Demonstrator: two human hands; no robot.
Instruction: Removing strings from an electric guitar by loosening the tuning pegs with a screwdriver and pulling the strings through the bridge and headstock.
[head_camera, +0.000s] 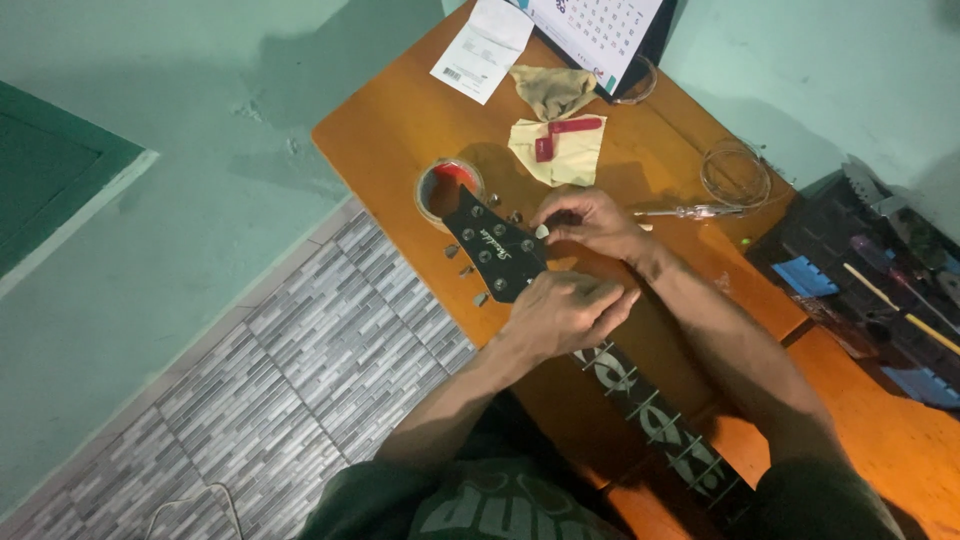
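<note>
The guitar neck (640, 400) lies on the orange desk (400, 140), and I place everything else by its black headstock (495, 250). The headstock points away from me, toward the roll of tape (447, 190) that sits just beyond its tip. The long axis runs from that tip back along the inlaid fretboard toward my lap.

My left hand (565, 312) is curled over the neck right behind the headstock, fingers closed as if pinning it down. My right hand (592, 222) sits at the headstock's far edge, fingertips pinched together by the tuning pegs (468, 268); I cannot tell what they hold.

I judge the neck stiff and fairly light, with hard wood and a slick finish. The pegs are small and fiddly. The best hold looks to be around the neck behind the headstock, not on the pegs.

Beyond the headstock lie a yellow cloth (565, 155) and a screwdriver (690, 211).
</note>
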